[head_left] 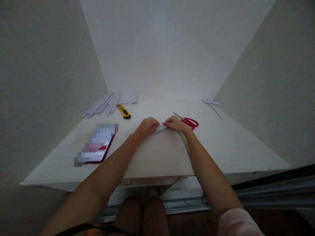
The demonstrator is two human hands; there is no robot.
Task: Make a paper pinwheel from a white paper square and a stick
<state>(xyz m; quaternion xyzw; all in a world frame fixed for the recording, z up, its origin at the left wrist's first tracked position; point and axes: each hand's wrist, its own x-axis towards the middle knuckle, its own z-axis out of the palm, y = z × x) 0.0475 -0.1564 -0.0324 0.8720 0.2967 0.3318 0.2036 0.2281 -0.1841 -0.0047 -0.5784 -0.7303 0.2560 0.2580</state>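
A small piece of folded white paper (160, 128) lies between my two hands near the middle of the desk. My left hand (148, 126) pinches its left edge with closed fingers. On the other side, my right hand (175, 124) has thumb and fingers closed on the paper's upper right part. Red-handled scissors (189, 122) rest just right of my right hand, their blades pointing toward the back left. Fingers cover parts of the paper, so its full shape is hidden.
Several thin white paper sticks (104, 104) lie at the back left beside flat paper (129, 99). A yellow box cutter (123, 111) is in front of them. A phone (98, 147) lies at left. A paper pinwheel (212, 103) sits back right. Walls enclose the desk (157, 160).
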